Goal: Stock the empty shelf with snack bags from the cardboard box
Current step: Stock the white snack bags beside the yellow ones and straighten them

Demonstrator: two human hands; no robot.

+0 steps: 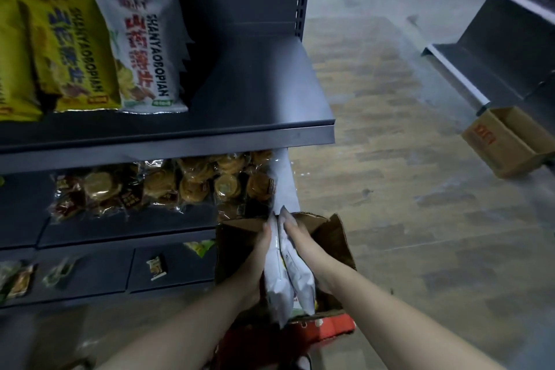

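An open cardboard box point(333, 237) stands on the floor at the right end of the shelving. Over it, both hands press together a pair of white snack bags point(285, 273) held on edge. My left hand point(255, 258) clasps the bags' left side and my right hand point(303, 245) their right side. The top dark shelf point(255, 99) has bare space on its right half. On its left half stand white snack bags point(141, 48) and yellow snack bags point(60, 48).
Below the top shelf lie clear packs of round biscuits point(168, 186). The lowest shelf holds a few small packets point(156, 267). A red object point(324, 327) sits under the box. A second cardboard box point(504, 141) rests by another shelving unit point(480, 48) at right, across a wooden floor.
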